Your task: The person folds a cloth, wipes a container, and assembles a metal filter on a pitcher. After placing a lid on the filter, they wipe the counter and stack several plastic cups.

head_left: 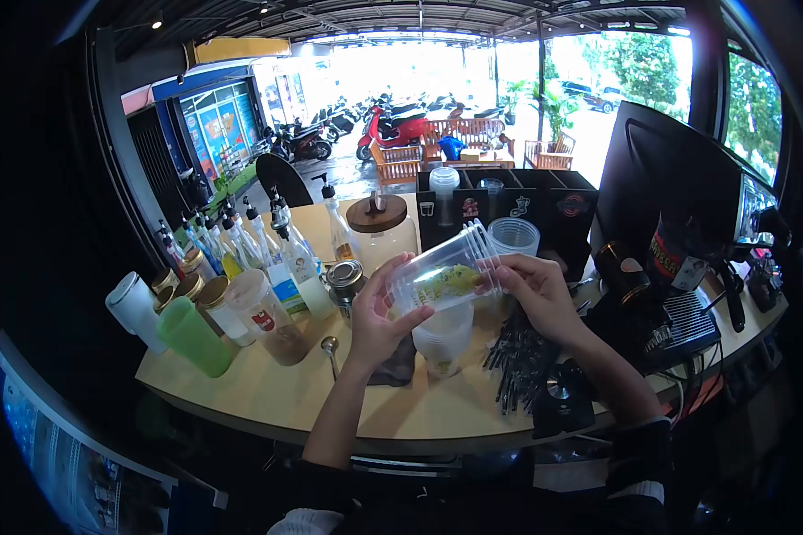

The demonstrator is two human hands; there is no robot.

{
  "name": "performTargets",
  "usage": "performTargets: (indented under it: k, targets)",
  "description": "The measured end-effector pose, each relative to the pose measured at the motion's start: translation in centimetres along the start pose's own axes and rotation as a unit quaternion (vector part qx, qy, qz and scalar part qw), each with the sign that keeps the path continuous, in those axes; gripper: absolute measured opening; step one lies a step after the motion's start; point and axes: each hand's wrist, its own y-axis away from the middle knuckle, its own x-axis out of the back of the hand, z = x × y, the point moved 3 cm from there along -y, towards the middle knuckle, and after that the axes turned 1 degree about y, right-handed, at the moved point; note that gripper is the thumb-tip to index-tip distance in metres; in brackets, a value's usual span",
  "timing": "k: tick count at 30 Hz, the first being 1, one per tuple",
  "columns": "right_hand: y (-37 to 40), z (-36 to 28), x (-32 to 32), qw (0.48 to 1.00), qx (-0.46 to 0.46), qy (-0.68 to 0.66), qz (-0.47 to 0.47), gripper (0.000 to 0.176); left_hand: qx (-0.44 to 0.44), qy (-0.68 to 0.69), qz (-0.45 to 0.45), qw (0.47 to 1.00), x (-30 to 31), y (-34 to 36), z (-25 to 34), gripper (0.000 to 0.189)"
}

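Observation:
Between my two hands is a short stack of clear plastic cups (443, 278) with a green and yellow print, tilted with its rims toward the upper right. My left hand (385, 312) wraps round the base end. The fingers of my right hand (537, 292) grip the stack near the rims. Just beneath, another stack of clear cups (442, 343) stands on the wooden counter (277, 397). A metal measuring spoon (330, 349) lies left of it, beside a dark cloth (393, 367). Many black wrapped straws (513, 366) lie under my right forearm.
Pump bottles (305, 281), a green cup (194, 337) and a tall cup with brown contents (268, 321) stand at left. A wood-lidded jar (379, 227) and a black organizer (544, 209) are behind. A coffee machine (687, 321) stands at right.

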Motion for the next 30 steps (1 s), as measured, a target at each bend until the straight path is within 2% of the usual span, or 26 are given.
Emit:
performTargets:
  k: [5, 30]
  targets:
    - [-0.2, 0.3, 0.2, 0.999, -0.035, -0.040, 0.010, 0.029, -0.009, -0.026, -0.008, 1.000, -0.3, 0.0, 0.2, 0.073]
    - [0.0, 1.1, -0.3, 0.998, -0.040, -0.041, 0.000, 0.031, 0.036, 0.033, -0.010, 0.999, -0.5, -0.9, -1.1, 0.074]
